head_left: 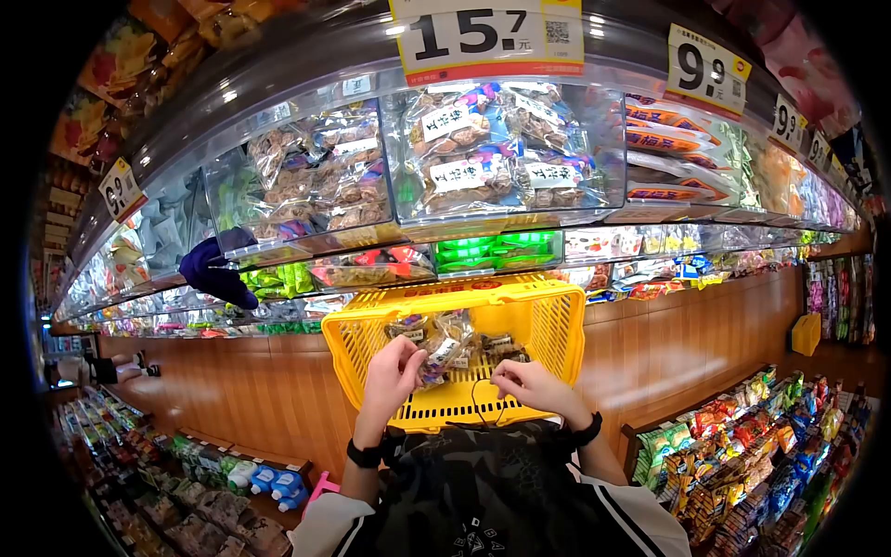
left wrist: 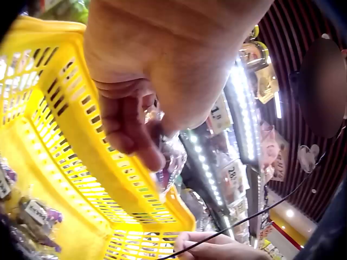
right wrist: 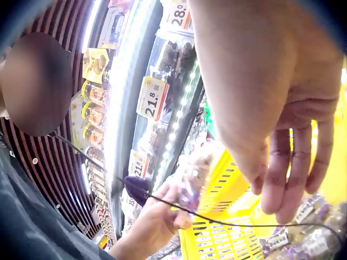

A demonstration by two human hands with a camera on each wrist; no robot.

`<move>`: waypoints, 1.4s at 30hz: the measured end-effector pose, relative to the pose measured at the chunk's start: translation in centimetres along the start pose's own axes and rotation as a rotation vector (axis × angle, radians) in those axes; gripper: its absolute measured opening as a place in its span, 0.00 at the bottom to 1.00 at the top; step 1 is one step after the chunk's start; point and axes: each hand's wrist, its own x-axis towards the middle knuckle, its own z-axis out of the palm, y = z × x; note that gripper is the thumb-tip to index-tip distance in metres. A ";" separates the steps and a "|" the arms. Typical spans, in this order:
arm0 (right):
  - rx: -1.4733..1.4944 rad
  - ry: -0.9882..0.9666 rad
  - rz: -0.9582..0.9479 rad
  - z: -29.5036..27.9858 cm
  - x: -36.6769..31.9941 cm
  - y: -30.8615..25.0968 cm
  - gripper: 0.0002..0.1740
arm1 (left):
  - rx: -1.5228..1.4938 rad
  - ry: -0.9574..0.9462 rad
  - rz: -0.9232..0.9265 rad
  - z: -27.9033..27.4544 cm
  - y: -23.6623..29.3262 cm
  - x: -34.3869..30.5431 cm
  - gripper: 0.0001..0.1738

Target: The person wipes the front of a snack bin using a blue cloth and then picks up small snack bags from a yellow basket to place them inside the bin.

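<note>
- Head view: below a white 15.7 price tag [head_left: 487, 37], the left hand [head_left: 390, 369] holds a clear plastic packet [head_left: 444, 345] of brown dried food over a yellow slatted plastic basket [head_left: 548, 311]. The right hand [head_left: 531, 382] hovers beside it.
- Left wrist view: thumb and fingers [left wrist: 135, 140] are clamped on the packet's crinkly film. It looks light, soft and slippery, and is best pinched at a sealed edge.
- Right wrist view: the right hand's fingers [right wrist: 282, 179] hang apart, gripping nothing, above similar labelled packets [right wrist: 303, 230] in the rigid basket.
</note>
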 end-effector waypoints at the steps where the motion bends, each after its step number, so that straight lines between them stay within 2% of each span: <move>1: 0.046 0.005 0.077 -0.9 -0.1 -1.3 0.15 | -0.207 -0.005 -0.035 -0.3 1.1 -0.4 0.08; 2: 0.092 0.012 0.154 -1.6 -0.2 -2.5 0.14 | -0.280 -0.011 0.043 -0.5 1.3 -1.1 0.05; 3: 0.090 0.014 0.151 -1.8 -0.4 -3.2 0.14 | -0.279 -0.011 0.047 -0.5 2.0 -1.6 0.05; 5: 0.163 0.122 0.010 -2.1 -0.4 -4.7 0.12 | -0.567 0.096 0.139 -0.1 3.5 -2.2 0.04; 7: 0.185 0.082 -0.002 -2.5 -0.6 -6.4 0.12 | -0.586 0.056 0.168 0.2 4.6 -2.1 0.04; 9: 0.446 0.173 -0.211 -1.8 -0.4 -7.8 0.18 | -0.771 0.082 0.184 1.5 6.2 -1.7 0.05; 10: 0.492 0.215 -0.255 -1.3 -0.3 -7.9 0.25 | -0.577 0.058 0.173 1.9 4.9 -1.5 0.06; 11: 0.490 0.219 -0.256 -1.0 -0.1 -8.2 0.25 | -0.579 0.055 0.177 2.3 5.3 -1.5 0.06; 13: 0.472 0.357 -0.250 -0.5 0.1 -8.9 0.26 | -0.680 -0.060 0.187 3.7 6.9 -1.3 0.08; 15: 0.501 0.384 -0.212 -0.5 0.3 -8.9 0.26 | -0.756 -0.051 0.147 4.2 7.3 -1.2 0.08; 17: 0.705 0.432 -0.223 0.0 0.2 -8.1 0.23 | -0.448 0.045 0.356 4.2 7.2 -0.3 0.07; 19: 0.768 0.470 -0.244 0.1 0.1 -6.9 0.23 | -0.411 0.009 0.321 3.6 7.9 -0.3 0.06; 21: 0.832 0.482 -0.270 -0.3 -0.1 -6.8 0.24 | -0.293 -0.185 0.264 3.1 8.2 -0.3 0.08; 22: 0.786 0.414 -0.336 -0.9 -0.3 -6.3 0.24 | -0.300 -0.252 0.212 3.0 7.1 -0.5 0.15; 23: 0.782 0.416 -0.337 -1.5 -0.6 -6.7 0.24 | -0.301 -0.252 0.216 3.2 6.5 -0.8 0.15; 25: 0.643 0.319 -0.262 -3.1 -1.0 -8.7 0.25 | -0.718 -0.156 0.042 3.4 5.7 -1.1 0.21; 27: 0.599 0.321 -0.294 -3.5 -0.8 -9.8 0.27 | -0.754 -0.151 0.080 2.4 5.8 -0.8 0.21; 29: 0.613 0.340 -0.198 -3.4 -0.5 -10.1 0.27 | -0.637 -0.238 0.007 1.2 6.3 -0.3 0.14; 30: 0.563 0.375 -0.210 -3.2 -0.1 -9.9 0.24 | -0.620 -0.220 0.033 1.2 6.6 -0.1 0.08; 32: 0.615 0.349 -0.206 -3.0 0.3 -9.7 0.22 | -0.550 -0.251 0.024 0.7 7.1 0.1 0.06; 34: 0.689 0.345 -0.231 -2.6 0.7 -9.8 0.18 | -0.482 -0.286 0.009 0.7 7.2 -0.1 0.06; 36: 0.694 0.370 -0.239 -2.0 1.2 -9.6 0.18 | -0.660 -0.310 -0.084 1.1 7.0 -0.5 0.09; 38: 0.698 0.398 -0.248 -1.7 1.4 -8.7 0.19 | -0.727 -0.318 -0.083 1.4 6.2 -0.7 0.09; 40: 0.649 0.374 -0.143 -1.7 1.3 -7.5 0.21 | -0.796 -0.320 -0.080 1.5 5.5 -0.8 0.10; 42: 0.617 0.389 -0.129 -2.4 0.9 -7.8 0.21 | -0.811 -0.354 -0.046 1.5 5.1 -0.7 0.11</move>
